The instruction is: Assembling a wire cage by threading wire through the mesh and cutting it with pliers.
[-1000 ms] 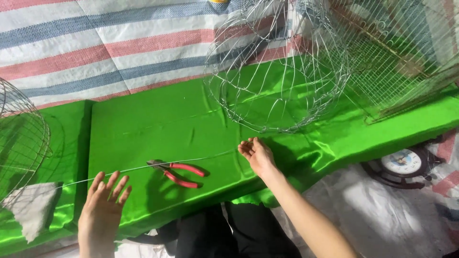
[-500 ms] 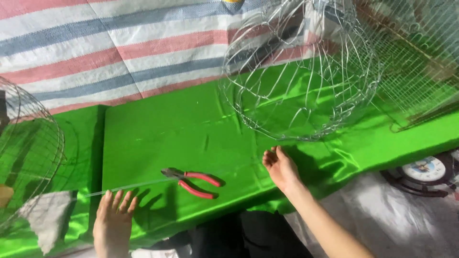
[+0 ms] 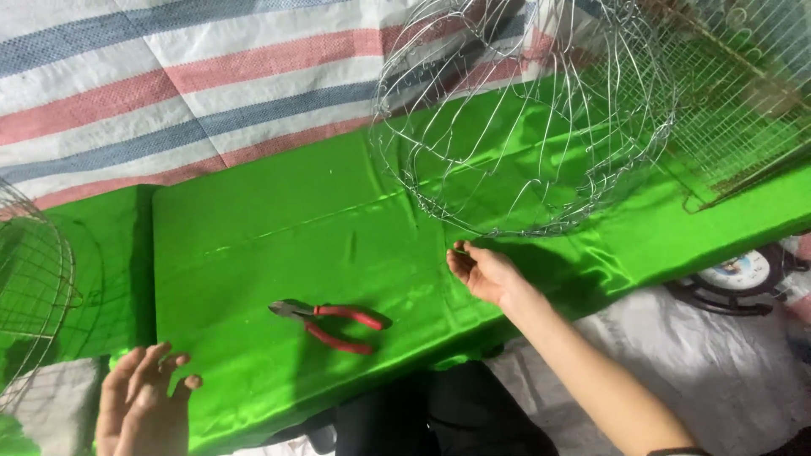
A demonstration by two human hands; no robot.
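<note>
- At the near edge of the bright green satin cloth covering the table (image 3: 253, 228), the right hand (image 3: 483, 272) rests palm up with the fingers curled in loosely. It may be pinching the end of a thin wire, but the view is too coarse to confirm this; no tool is in it.
- The left hand (image 3: 144, 405) is at the lower left corner of the cloth, fingers spread and open, holding nothing and touching at most the cloth edge.
- Between the two hands lie the red-handled steel pliers (image 3: 329, 323), flat on the cloth, jaws pointing left, apart from both hands and not gripped.
- Just beyond the right hand stands the large round basket frame of bare silver wire (image 3: 524, 118), resting on the cloth and open toward the camera. Ribs and rim hoops are in place; whether all joints are tied cannot be read from here.
- To the right, a flat rectangular panel of fine wire mesh (image 3: 743, 110) leans tilted behind the frame.
- At the far left edge, part of a second round wire mesh basket (image 3: 34, 279) shows.
- Judgement on progress: the frame looks largely shaped; with the pliers set down and neither hand on the frame, no joining is under way at this moment, and any mesh covering of the frame appears not yet done.
</note>
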